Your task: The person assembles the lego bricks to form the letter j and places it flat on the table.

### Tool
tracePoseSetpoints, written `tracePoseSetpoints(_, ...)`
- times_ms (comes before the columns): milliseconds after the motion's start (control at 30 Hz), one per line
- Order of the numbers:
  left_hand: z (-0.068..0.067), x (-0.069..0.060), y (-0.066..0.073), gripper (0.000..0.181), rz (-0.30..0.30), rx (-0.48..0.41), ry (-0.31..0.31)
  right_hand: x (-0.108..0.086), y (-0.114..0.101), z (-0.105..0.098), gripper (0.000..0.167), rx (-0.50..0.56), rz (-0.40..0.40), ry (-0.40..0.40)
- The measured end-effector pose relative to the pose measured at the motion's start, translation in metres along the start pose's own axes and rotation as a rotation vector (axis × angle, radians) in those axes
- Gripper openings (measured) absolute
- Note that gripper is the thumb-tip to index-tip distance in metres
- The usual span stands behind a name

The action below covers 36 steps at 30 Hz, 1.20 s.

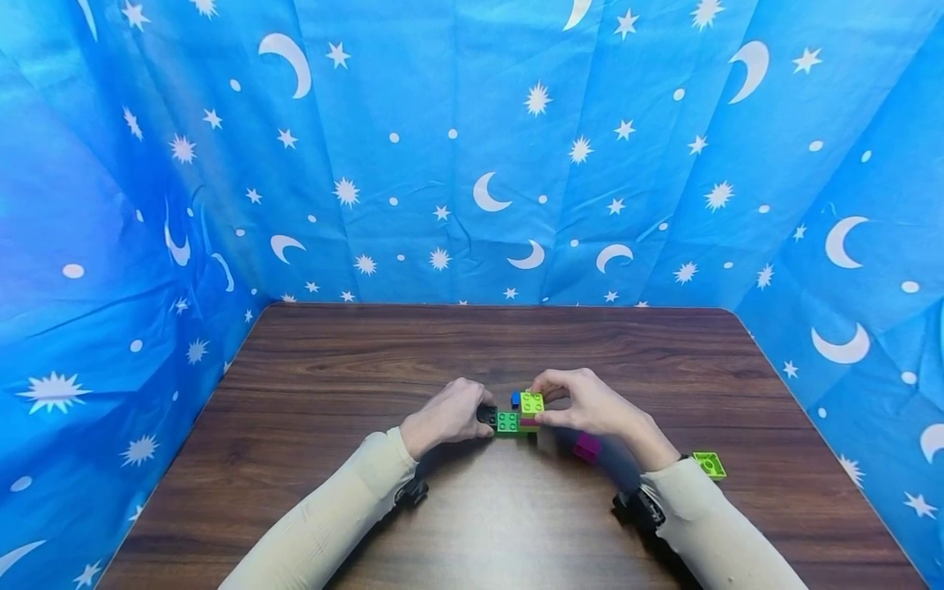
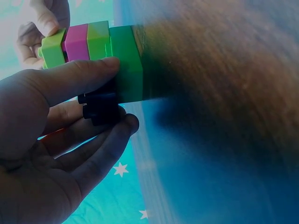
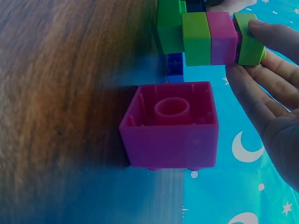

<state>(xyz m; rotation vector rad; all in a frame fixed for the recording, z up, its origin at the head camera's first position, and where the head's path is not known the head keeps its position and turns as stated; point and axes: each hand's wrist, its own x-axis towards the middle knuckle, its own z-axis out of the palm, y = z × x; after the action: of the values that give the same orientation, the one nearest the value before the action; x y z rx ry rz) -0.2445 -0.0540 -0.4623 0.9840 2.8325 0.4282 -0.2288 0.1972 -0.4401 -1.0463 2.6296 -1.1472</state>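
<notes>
A long green brick (image 1: 507,422) lies on the table with a black brick (image 2: 103,106) at its left end. My left hand (image 1: 448,412) holds this end, thumb along the near side and fingers behind the black brick. At the right end rises a stack: a lime brick (image 3: 196,39), then a pink brick (image 3: 223,39). My right hand (image 1: 592,405) pinches another lime brick (image 1: 532,403) on top, between thumb and fingers. In the right wrist view, a narrow dark gap with pink studs shows between that top brick and the pink one.
A blue brick (image 1: 515,399) stands just behind the stack. Below my right hand, a loose magenta brick (image 1: 587,447) lies with its hollow side showing in the right wrist view. Farther right, beside the right sleeve, a lime brick (image 1: 710,465) lies hollow side up.
</notes>
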Motion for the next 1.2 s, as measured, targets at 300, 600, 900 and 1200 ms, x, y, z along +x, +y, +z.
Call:
tracePoseSetpoints(300, -0.0010, -0.0001, -0.0003, 0.028, 0.011, 0.000, 0.005, 0.0015, 0.0000, -0.0011, 0.024, 0.001, 0.016, -0.009)
tracePoseSetpoints(600, -0.0021, -0.0009, 0.0013, 0.028, 0.008, -0.011, -0.002, 0.0019, -0.0001, -0.0009, 0.022, 0.029, 0.022, -0.021)
tracePoseSetpoints(900, -0.0034, -0.0018, 0.0036, 0.029, 0.006, -0.012, 0.003, 0.0022, -0.0021, -0.0013, 0.021, 0.018, 0.025, -0.024)
tracePoseSetpoints(1200, -0.0032, -0.0017, 0.0040, 0.037, -0.024, -0.015, 0.000, 0.0017, -0.0055, -0.0009, 0.021, -0.004, 0.031, -0.019)
